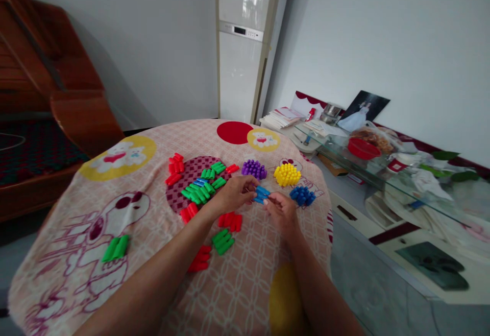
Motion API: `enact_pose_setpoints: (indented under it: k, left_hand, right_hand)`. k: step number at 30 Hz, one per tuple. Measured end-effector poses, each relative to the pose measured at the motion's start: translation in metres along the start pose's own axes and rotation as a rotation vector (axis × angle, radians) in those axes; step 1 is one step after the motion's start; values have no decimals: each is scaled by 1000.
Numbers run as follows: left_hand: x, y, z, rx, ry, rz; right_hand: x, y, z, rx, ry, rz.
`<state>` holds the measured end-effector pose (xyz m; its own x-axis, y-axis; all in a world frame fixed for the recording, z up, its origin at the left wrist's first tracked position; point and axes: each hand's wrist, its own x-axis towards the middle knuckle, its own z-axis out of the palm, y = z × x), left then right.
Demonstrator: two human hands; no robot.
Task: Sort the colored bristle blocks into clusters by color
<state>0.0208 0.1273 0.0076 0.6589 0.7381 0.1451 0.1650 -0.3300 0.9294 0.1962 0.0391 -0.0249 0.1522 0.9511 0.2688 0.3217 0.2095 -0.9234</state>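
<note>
Where a patterned cloth (248,290) covers the table, the entries run by size.

Right hand (283,213): right of the table's middle, fingertips pinched on the near right end of the held blue pieces.

Left hand (235,193): opposite, fingertips closed on their left end.

Green pieces (198,193): spread about the middle, with others toward the near edge and a small set (115,248) toward the left edge.

Red pieces (230,221): scattered around the green, in short groups.

Yellow bunch (287,174): toward the right edge, packed close.

Purple bunch (254,169): left of the yellow, just beyond the hands.

Dark blue bunch (302,196): nearest the right edge, right of the right hand.

Held blue pieces (262,193): several small tubes side by side, between both hands. Probably light, stiff plastic, smooth enough to slip or roll, hardly fragile; best taken by the ends or outer sides, with light fingertip pressure. Whether they are joined cannot be told.
</note>
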Motion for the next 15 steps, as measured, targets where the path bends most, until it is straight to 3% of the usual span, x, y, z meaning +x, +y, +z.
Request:
enact_pose_setpoints:
  k: [6,10,13,15]
  left_hand:
    - [0,-2,8,26,-48,7]
    - [-1,6,-1,78,-35,42]
    - [-4,13,-21,154,19,33]
    - [-7,15,-40,249,79,14]
  right_hand:
    - [2,-2,-4,105,160,20]
    - [3,5,-26,-38,545,-57]
    - [2,12,-51,-260,850,-130]
    - [0,15,-64,-376,965,-148]
